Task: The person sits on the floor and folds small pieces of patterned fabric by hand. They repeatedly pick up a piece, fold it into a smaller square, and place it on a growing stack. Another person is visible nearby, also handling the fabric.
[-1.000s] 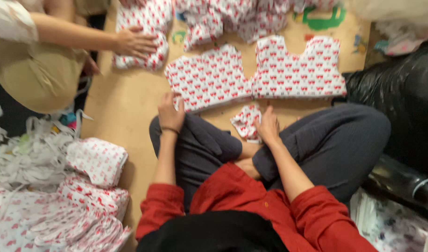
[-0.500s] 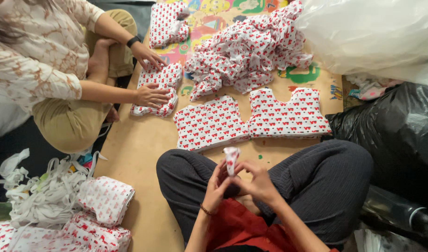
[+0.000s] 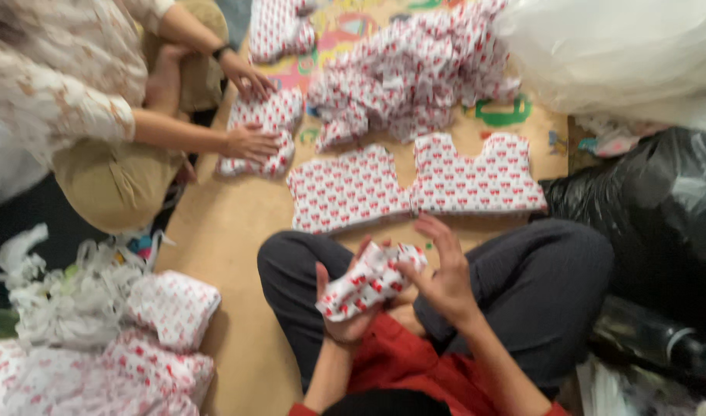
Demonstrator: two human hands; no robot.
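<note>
Nearest, the person sits cross-legged in dark trousers and a red top; the left hand (image 3: 345, 312) cups a small crumpled piece of white cloth with red print (image 3: 370, 281) from below, fingers curled round it; the right hand (image 3: 444, 276) touches its right end, fingers spread and only loosely bent; the cloth is held above the lap, between the knees. To the left lie folded stacks of the same cloth (image 3: 172, 308) beside a heap of white scraps (image 3: 56, 296). Beyond the knees, two cut garment panels (image 3: 414, 183) lie flat, side by side, on the tan wooden floor (image 3: 229, 223). Farther off, a co-worker's hands (image 3: 249, 142) press on another panel (image 3: 264, 127); behind sits a loose pile of printed cloth (image 3: 414, 73); a black plastic bag (image 3: 645, 208) and a white plastic bag (image 3: 622, 54) fill the right.
</note>
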